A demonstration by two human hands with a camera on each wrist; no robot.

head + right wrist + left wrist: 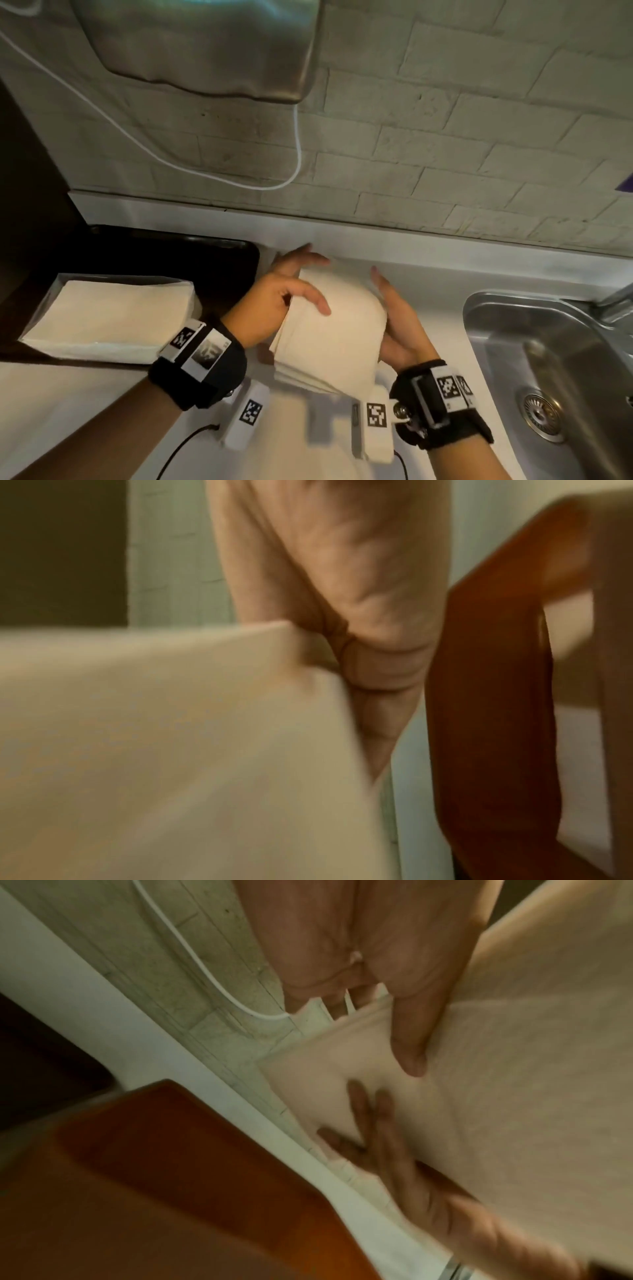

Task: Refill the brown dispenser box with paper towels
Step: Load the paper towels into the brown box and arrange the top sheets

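Right, both hands are on a thick stack of cream folded paper towels, just left of the steel sink: left hand clasping its far edge, right hand flat-fingered against the near side. Further left, the brown dispenser box already shows towels; this batch isn't in yet.

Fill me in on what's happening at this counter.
A person is holding a stack of paper towels between both hands above the white counter. The left hand grips its left edge, thumb on top; the right hand supports the right edge with straight fingers. Another pile of paper towels sits to the left, and a steel sink lies to the right. The towels being held are not yet in any box.
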